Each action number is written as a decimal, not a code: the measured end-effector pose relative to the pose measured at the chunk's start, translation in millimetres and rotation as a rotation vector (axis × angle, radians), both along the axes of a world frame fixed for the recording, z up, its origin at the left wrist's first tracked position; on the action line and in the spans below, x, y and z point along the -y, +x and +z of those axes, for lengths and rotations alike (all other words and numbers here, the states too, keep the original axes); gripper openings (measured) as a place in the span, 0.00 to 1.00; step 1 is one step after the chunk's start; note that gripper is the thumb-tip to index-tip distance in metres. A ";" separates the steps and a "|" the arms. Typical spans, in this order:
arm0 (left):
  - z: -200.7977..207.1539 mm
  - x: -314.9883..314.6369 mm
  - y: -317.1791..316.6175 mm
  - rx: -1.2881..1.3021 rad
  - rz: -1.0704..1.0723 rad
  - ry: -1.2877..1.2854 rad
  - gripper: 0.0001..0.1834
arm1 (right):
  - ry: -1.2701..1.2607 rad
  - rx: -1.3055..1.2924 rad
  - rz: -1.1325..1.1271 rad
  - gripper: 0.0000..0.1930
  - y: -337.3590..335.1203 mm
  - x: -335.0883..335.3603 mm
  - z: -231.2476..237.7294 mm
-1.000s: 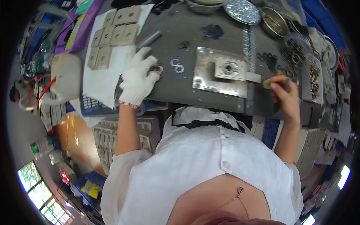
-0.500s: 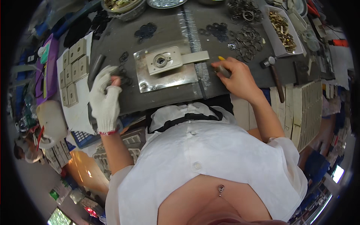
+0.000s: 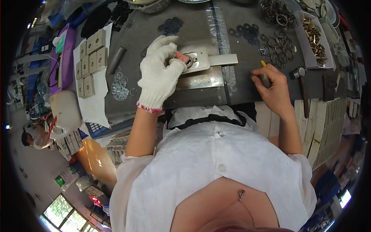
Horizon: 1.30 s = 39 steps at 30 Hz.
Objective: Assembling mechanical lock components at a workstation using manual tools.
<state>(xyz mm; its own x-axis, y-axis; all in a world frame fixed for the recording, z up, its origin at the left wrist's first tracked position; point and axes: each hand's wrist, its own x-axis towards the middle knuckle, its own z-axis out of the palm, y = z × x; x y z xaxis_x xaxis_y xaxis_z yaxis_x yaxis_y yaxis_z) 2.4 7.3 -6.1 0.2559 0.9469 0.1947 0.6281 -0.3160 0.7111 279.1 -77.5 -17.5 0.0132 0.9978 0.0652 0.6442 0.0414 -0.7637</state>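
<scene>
White-gloved left fingers at ring, right fingers around tool

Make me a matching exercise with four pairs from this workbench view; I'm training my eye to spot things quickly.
Things:
1. left hand
2. right hand
3. hammer
4. brass-coloured pieces

Places or states:
A. reaching partly past the near edge of the table
B. inside a white box
C. white-gloved, fingers at a beige plate
D. bare, holding a grey item

Right pairs: 1-C, 2-D, 3-A, 4-B.
</scene>
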 end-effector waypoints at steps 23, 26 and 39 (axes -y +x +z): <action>-10.9 14.7 -117.6 -0.120 0.416 -0.011 0.13 | 0.519 0.135 0.624 0.12 -85.4 -89.9 16.4; -7.6 11.4 -109.4 -0.309 0.317 0.246 0.11 | 0.517 0.212 0.678 0.09 -84.3 -92.6 22.9; 23.4 2.0 -5.3 0.650 0.066 -0.882 0.22 | 0.393 0.223 0.721 0.09 -78.1 -90.0 27.9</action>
<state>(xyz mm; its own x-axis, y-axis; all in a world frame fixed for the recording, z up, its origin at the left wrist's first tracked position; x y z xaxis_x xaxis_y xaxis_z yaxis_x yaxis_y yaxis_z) -2.9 5.3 17.3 0.2936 0.8279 -0.4780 0.0488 0.4864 0.8724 201.0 12.5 10.4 -0.6710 0.6618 0.3344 0.4925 0.7349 -0.4662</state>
